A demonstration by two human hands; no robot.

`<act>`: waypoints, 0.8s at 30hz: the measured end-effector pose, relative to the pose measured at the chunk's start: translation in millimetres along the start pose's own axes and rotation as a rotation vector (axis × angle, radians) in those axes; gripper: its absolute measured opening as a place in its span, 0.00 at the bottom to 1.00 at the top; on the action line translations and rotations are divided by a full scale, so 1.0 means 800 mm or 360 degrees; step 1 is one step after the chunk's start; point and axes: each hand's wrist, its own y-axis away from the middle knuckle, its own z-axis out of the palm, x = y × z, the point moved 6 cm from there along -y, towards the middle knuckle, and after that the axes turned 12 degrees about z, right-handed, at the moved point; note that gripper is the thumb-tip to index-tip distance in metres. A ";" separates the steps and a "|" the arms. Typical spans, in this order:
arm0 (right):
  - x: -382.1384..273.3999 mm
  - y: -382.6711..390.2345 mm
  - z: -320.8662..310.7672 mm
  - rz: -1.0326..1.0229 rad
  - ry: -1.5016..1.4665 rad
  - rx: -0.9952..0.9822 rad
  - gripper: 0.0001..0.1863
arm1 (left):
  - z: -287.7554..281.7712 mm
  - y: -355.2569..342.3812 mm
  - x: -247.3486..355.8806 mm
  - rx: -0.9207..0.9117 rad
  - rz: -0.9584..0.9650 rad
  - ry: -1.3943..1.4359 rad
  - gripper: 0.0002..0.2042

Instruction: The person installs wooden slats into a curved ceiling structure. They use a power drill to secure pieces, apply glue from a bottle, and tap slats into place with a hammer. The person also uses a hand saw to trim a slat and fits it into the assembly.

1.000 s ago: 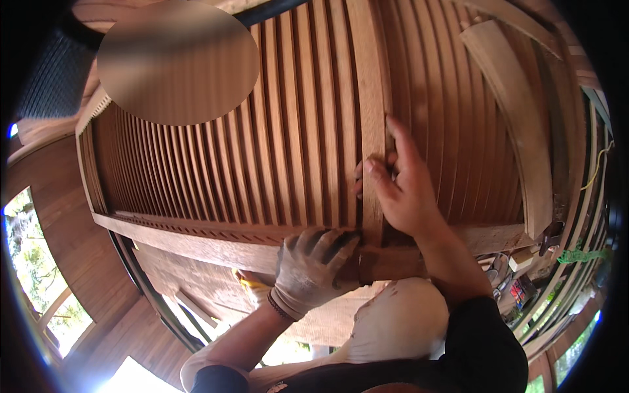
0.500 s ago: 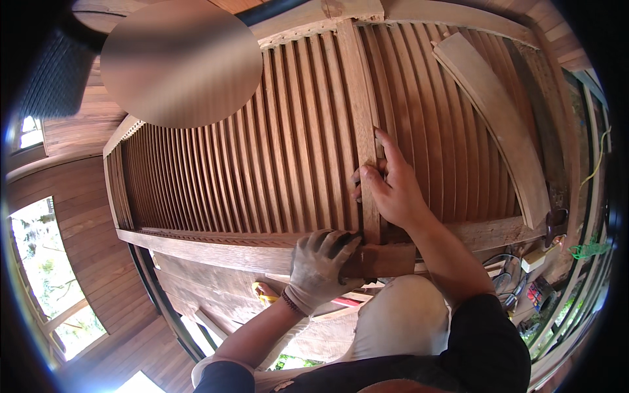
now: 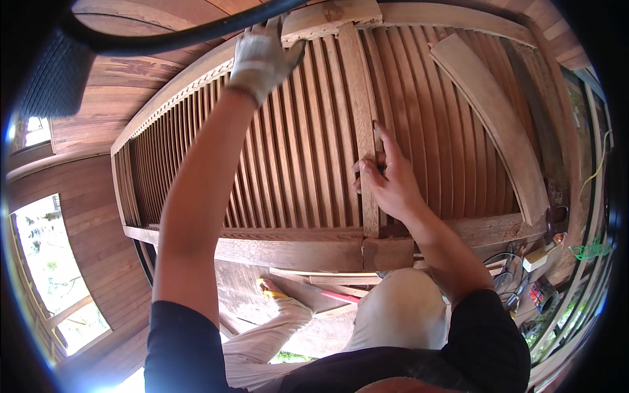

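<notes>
A framed wooden panel of several slats [image 3: 295, 144] lies across the middle of the view, split by an upright centre stile [image 3: 352, 78]. My gloved left hand [image 3: 263, 57] is at the far edge, its fingers apart on or just over the top rail [image 3: 327, 13]; whether it touches is unclear. My bare right hand [image 3: 386, 180] grips the centre stile, index finger along its right side and other fingertips round its left. The bottom rail [image 3: 295, 252] runs nearest me. A loose-looking curved plank [image 3: 491, 124] lies slanted over the right-hand slats.
A dark curved tube [image 3: 183, 36] crosses the top left. Plank walls [image 3: 98, 223] with bright openings stand at left. Below the panel are wood strips, a red bar [image 3: 334, 297] and my legs. Cables, a pale block [image 3: 534, 259] and green cord [image 3: 586, 251] are at lower right.
My left hand has moved from the bottom rail up to the far top rail, the arm now stretched across the left slats. My right hand still holds the centre stile.
</notes>
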 end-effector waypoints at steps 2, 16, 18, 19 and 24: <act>-0.002 0.000 -0.001 -0.0011 0.0042 -0.0025 0.34 | 0.040 -0.030 -0.024 0.0140 0.0199 -0.0177 0.36; 0.002 -0.007 -0.001 -0.0076 -0.0032 -0.0072 0.35 | 0.064 0.022 0.043 -0.0029 0.0329 0.0189 0.39; 0.004 -0.006 0.001 -0.0056 -0.0039 -0.0094 0.35 | 0.036 0.058 0.051 0.0049 0.0299 0.0458 0.39; 0.006 -0.007 0.002 -0.0048 -0.0062 -0.0106 0.35 | 0.021 0.086 0.060 0.0061 0.0287 0.0607 0.39; -0.017 0.000 0.001 0.0147 -0.0080 -0.0093 0.34 | -0.005 0.315 0.153 -0.0418 0.0460 0.1145 0.42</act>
